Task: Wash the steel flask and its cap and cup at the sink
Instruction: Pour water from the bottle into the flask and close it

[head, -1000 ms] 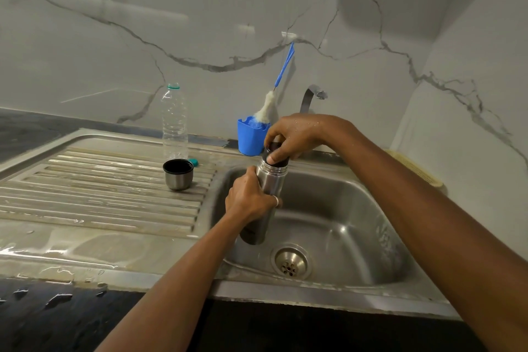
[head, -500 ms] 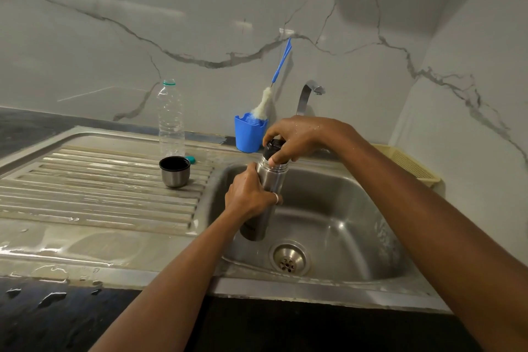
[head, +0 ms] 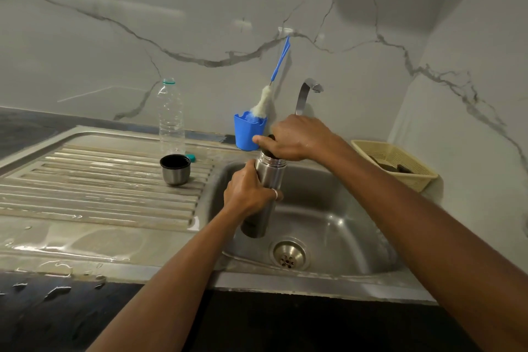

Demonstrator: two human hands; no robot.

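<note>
Steel flask (head: 267, 186), seen from the head camera, was held nearly upright with its top leaning slightly right, over the left part of the sink (head: 337, 208) and just up and left of the drain (head: 289, 254); whether its base touched the basin could not be told. A left hand (head: 248, 194) gripped the flask's middle, its fingers (head: 278, 196) curled round the body, one wearing a ring. A right hand (head: 297, 138) covered the dark cap (head: 268, 154) at the flask's mouth, fingers closed round it from above as if to twist. The cup (head: 175, 170), steel with a dark lining, stood mouth up on the ribbed, wet drainboard (head: 85, 180), well apart from the flask. Behind it stood a clear plastic bottle (head: 171, 117), and a blue holder (head: 248, 134) with a bottle brush (head: 264, 101) sat beside the tap (head: 304, 94). A dark desk (head: 43, 308) ran along the front. The flask looked rigid, smooth and probably slippery when wet, so a full wrap round its middle seemed the safest hold. Its weight could not be judged, since its contents were hidden. The cap looked small and hard, best gripped round its edge.
</note>
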